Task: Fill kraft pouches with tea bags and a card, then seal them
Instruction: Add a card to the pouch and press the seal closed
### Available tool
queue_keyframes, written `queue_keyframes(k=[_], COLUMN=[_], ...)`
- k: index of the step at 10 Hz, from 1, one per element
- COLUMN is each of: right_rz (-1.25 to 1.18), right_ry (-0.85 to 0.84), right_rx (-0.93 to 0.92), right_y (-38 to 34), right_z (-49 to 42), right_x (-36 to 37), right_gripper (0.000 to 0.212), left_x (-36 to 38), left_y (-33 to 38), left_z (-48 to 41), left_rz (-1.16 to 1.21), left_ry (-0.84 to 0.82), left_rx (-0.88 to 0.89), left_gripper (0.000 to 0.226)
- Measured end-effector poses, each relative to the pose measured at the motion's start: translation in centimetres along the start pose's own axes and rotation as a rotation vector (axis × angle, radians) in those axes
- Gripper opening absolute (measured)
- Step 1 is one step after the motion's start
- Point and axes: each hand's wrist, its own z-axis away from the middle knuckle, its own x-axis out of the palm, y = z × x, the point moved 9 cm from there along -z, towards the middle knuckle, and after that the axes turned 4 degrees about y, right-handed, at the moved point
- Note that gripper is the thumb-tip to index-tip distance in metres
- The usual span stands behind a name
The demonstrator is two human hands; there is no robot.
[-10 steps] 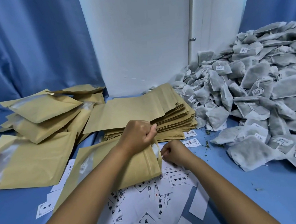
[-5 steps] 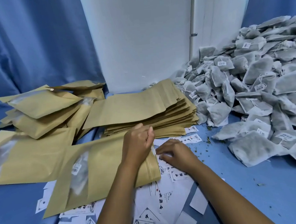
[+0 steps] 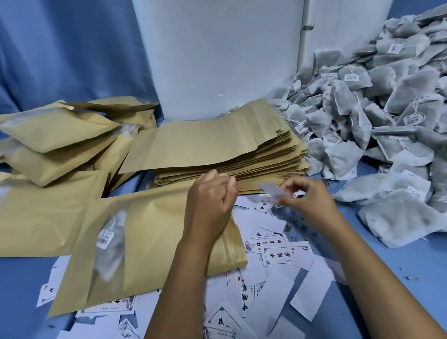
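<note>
Adding a card (image 3: 272,192) to a pouch (image 3: 153,247) already showing tea bags.
Left grip (image 3: 210,198) pinching pouch mouth, right grip (image 3: 305,197) pinching card beside it; sealing pending, stack (image 3: 214,145) beyond unfilled.

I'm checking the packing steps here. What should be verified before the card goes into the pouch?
1. Tea bags in pouch: ok, seen through its window.
2. Card in right hand: ok, pinched, though blurred.
3. Left hand holding the pouch mouth: ok, at its top edge.
4. Mouth open wide enough: cannot tell, hand hides it.
5. Card is single: cannot tell.
</note>
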Motion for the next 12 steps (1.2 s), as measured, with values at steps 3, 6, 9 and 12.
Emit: queue_keyframes(k=[3, 6, 9, 12], right_rz=[0.053, 0.201, 0.152, 0.413], right_ry=[-0.216, 0.015, -0.553, -0.474], right_rx=[0.163, -0.325, -0.244, -0.267], right_y=[1.8, -4.8, -3.7, 0.0], right_z=[1.0, 2.6, 5.6, 6.2], right_x=[1.4, 3.8, 14.1, 10.5], right_gripper=[0.017, 0.015, 0.025, 0.037], left_x=[0.2, -0.5, -0.6, -0.7], left_y=[-0.5, 0.1, 3.9, 4.8], left_z=[0.4, 0.1, -0.2, -0.1], left_rz=[0.046, 0.054, 0.284, 0.307], left_ry=[-0.031, 0.035, 0.125, 0.157], left_rx=[-0.054, -0.01, 0.129, 0.128], left_gripper=[0.043, 0.049, 0.041, 0.044])
